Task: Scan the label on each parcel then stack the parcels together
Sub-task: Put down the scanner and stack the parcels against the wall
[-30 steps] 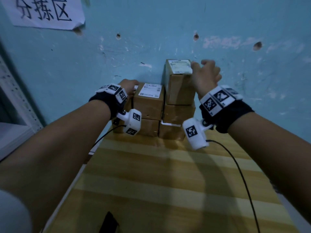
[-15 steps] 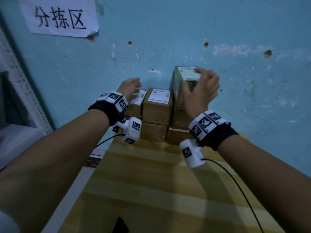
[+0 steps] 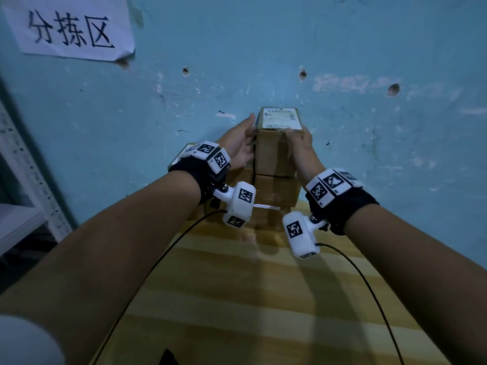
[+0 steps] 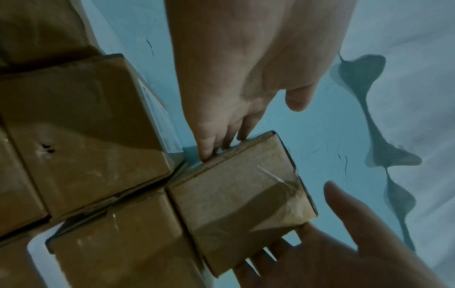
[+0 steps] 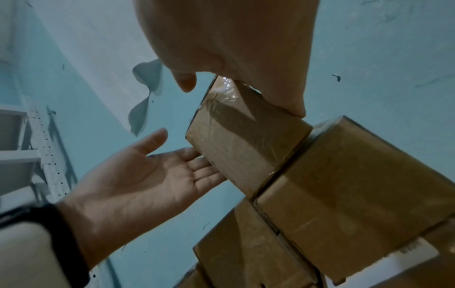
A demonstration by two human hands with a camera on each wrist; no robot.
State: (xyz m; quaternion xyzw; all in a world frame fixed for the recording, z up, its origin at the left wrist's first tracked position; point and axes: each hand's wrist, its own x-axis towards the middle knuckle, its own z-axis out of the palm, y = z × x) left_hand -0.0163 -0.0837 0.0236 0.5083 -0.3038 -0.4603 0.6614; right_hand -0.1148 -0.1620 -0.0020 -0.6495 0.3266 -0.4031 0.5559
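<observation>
Brown cardboard parcels stand stacked against the blue wall at the table's far end. The top parcel [image 3: 274,151] [image 4: 241,194] [image 5: 241,144] carries a white label [image 3: 280,118] facing up. My left hand [image 3: 241,144] [image 4: 320,243] [image 5: 147,175] lies flat, fingers straight, against its left side. My right hand [image 3: 301,146] [image 5: 234,48] presses its fingers [image 4: 214,148] on the right side, thumb held off the box. Parcels [image 3: 276,189] below carry it. A lower labelled parcel [image 4: 93,136] sits beside it.
A striped wooden table [image 3: 263,299] runs toward me with two black cables across it. A white paper sign [image 3: 71,27] hangs on the wall at upper left. A metal shelf [image 3: 23,219] stands at the left. A dark object [image 3: 168,358] lies at the near edge.
My left hand left the lower parcels at the left and came to the top parcel's left side. My right hand slid from its front to its right side.
</observation>
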